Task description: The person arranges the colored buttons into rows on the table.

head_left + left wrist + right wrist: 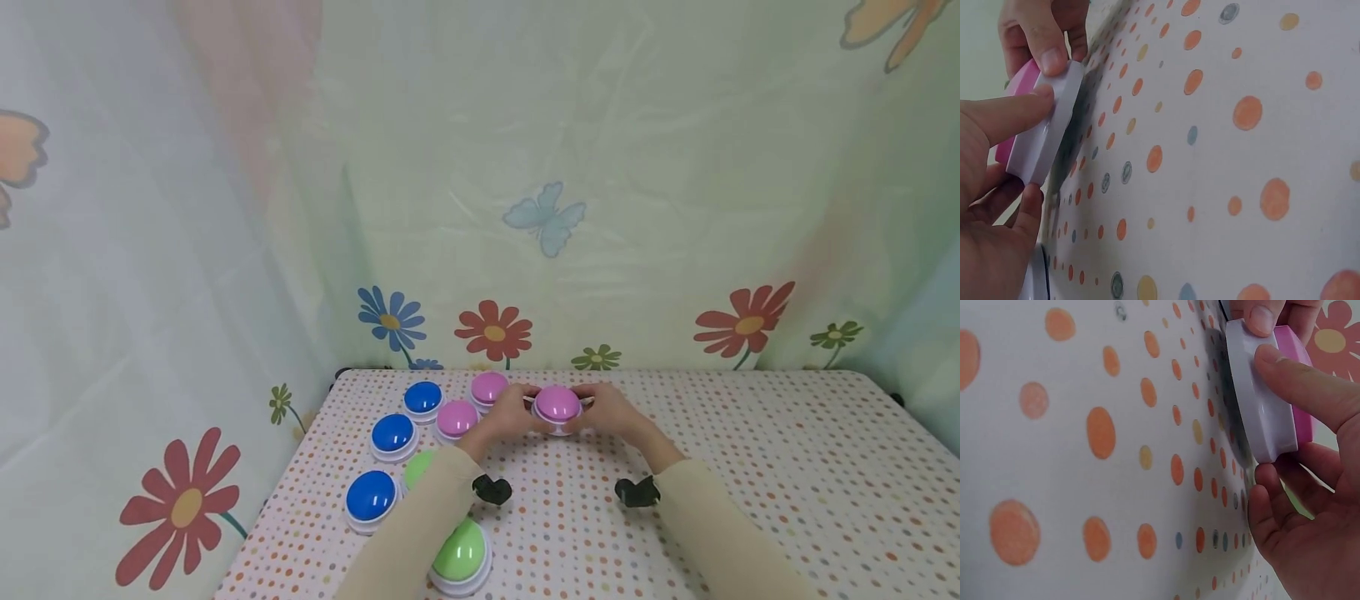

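Observation:
Both hands hold one pink push button with a white round base, towards the far middle of the table. On its left side my left hand grips it, and my right hand grips the opposite side. In the left wrist view a thumb presses the white base, with fingers curled around its side. The right wrist view likewise has the thumb on the white rim and fingers bent at the side. A shadow lies beside the base; whether it touches the table cannot be told.
Two other pink buttons stand left of the left hand. Several blue buttons form a line further left. Green buttons sit nearer, partly hidden by the left sleeve. A dotted cloth covers the table; a printed curtain hangs behind.

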`<act>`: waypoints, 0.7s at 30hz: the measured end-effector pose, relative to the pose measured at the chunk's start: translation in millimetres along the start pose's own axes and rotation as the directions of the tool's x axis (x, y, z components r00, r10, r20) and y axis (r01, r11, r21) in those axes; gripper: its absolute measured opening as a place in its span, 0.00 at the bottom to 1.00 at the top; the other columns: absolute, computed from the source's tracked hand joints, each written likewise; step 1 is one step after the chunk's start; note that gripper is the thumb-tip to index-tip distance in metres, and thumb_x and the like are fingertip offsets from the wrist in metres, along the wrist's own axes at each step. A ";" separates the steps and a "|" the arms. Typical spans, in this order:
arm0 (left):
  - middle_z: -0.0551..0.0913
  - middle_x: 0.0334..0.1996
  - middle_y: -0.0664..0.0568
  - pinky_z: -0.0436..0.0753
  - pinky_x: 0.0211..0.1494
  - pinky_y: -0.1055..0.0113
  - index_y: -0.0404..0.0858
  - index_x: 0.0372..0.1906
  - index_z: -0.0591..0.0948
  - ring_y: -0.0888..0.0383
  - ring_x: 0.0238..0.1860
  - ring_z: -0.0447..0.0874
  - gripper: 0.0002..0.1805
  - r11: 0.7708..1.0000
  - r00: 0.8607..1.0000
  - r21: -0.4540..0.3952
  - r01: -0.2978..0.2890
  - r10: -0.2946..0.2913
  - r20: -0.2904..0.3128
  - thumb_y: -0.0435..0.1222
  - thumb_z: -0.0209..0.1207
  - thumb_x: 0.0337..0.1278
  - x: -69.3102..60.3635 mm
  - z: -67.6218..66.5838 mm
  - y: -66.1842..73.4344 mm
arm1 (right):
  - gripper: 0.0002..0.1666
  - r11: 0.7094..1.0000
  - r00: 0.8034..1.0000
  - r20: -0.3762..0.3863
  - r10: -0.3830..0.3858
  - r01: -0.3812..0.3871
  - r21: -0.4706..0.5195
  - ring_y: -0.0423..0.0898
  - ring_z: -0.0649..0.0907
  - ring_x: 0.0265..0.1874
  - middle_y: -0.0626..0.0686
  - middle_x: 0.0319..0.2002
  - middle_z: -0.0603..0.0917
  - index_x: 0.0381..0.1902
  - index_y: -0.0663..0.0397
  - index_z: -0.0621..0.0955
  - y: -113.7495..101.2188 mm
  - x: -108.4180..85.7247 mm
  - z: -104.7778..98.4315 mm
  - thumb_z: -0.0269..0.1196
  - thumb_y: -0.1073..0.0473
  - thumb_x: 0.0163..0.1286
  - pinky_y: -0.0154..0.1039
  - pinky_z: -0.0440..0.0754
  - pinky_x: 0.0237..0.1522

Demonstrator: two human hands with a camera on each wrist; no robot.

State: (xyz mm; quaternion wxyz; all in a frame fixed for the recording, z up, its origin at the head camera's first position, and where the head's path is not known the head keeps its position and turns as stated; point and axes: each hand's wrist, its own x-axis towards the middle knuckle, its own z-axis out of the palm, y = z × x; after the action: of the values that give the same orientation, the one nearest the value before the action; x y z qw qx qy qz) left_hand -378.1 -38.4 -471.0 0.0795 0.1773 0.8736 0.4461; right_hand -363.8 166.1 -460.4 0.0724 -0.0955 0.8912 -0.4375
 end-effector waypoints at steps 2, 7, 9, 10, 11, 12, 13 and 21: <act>0.80 0.53 0.52 0.79 0.48 0.70 0.37 0.63 0.75 0.61 0.49 0.79 0.39 1.000 1.000 0.012 0.005 -0.006 0.004 0.40 0.76 0.42 0.7 2.8 -2.2 | 0.47 1.000 1.000 -0.001 0.003 -0.003 0.005 0.51 0.80 0.47 0.62 0.57 0.77 0.63 0.66 0.73 2.7 0.3 1.8 0.79 0.56 0.47 0.49 0.78 0.49; 0.80 0.51 0.52 0.79 0.48 0.69 0.37 0.63 0.75 0.60 0.49 0.79 0.38 1.000 1.000 0.018 0.010 -0.010 -0.013 0.40 0.76 0.42 -0.4 6.5 -4.7 | 0.47 1.000 1.000 -0.002 -0.010 0.010 0.011 0.53 0.80 0.48 0.63 0.57 0.78 0.63 0.67 0.73 6.4 0.5 4.3 0.79 0.56 0.47 0.51 0.77 0.51; 0.81 0.50 0.52 0.79 0.49 0.68 0.37 0.63 0.75 0.61 0.48 0.79 0.38 1.000 1.000 0.014 0.006 -0.006 -0.016 0.40 0.76 0.42 -2.1 7.1 -2.9 | 0.47 1.000 1.000 -0.005 -0.010 0.010 0.010 0.54 0.79 0.49 0.64 0.56 0.78 0.63 0.68 0.73 6.9 -0.3 4.0 0.79 0.56 0.46 0.52 0.77 0.52; 0.81 0.50 0.52 0.79 0.50 0.68 0.36 0.63 0.75 0.61 0.49 0.78 0.38 1.000 1.000 0.013 0.004 -0.004 -0.017 0.40 0.76 0.42 -3.1 7.3 -1.5 | 0.48 1.000 1.000 -0.009 -0.010 0.010 0.008 0.54 0.79 0.49 0.63 0.56 0.78 0.63 0.67 0.73 7.0 -0.7 3.8 0.79 0.56 0.46 0.52 0.77 0.52; 0.81 0.50 0.52 0.78 0.50 0.68 0.36 0.63 0.75 0.61 0.49 0.78 0.39 1.000 1.000 0.017 -0.001 0.001 -0.017 0.40 0.76 0.42 -4.0 7.5 -0.4 | 0.48 1.000 1.000 -0.012 -0.010 0.010 0.003 0.54 0.79 0.49 0.64 0.56 0.78 0.63 0.67 0.73 7.2 -0.9 3.6 0.79 0.56 0.46 0.52 0.77 0.52; 0.81 0.50 0.51 0.78 0.51 0.68 0.36 0.64 0.74 0.61 0.49 0.78 0.39 1.000 1.000 0.022 -0.002 0.003 -0.016 0.40 0.76 0.43 -4.9 7.8 0.9 | 0.48 1.000 1.000 -0.017 -0.012 0.012 -0.003 0.55 0.79 0.49 0.64 0.56 0.78 0.63 0.67 0.73 7.5 -1.1 3.4 0.79 0.56 0.46 0.53 0.76 0.52; 0.81 0.51 0.51 0.78 0.51 0.68 0.35 0.64 0.74 0.60 0.50 0.78 0.39 1.000 1.000 0.024 -0.006 0.006 -0.015 0.40 0.76 0.43 -5.6 8.0 2.4 | 0.48 1.000 1.000 -0.020 -0.014 0.014 -0.010 0.55 0.79 0.49 0.64 0.56 0.78 0.63 0.67 0.73 7.7 -1.2 3.2 0.79 0.55 0.46 0.53 0.76 0.52; 0.79 0.54 0.49 0.77 0.55 0.65 0.36 0.65 0.73 0.57 0.54 0.77 0.41 0.999 0.999 0.024 0.022 -0.021 -0.037 0.41 0.76 0.43 -9.3 8.8 -0.4 | 0.46 1.000 0.999 -0.030 -0.017 0.017 -0.003 0.51 0.79 0.44 0.63 0.55 0.78 0.63 0.66 0.73 10.5 -1.9 8.5 0.79 0.57 0.47 0.50 0.77 0.49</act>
State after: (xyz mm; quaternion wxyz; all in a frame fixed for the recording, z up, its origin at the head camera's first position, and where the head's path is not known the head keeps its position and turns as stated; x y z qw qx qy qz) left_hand -367.1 -35.5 -476.8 0.0660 0.1604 0.8822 0.4378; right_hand -361.3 166.2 -473.8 0.0550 -0.0966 0.8919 -0.4383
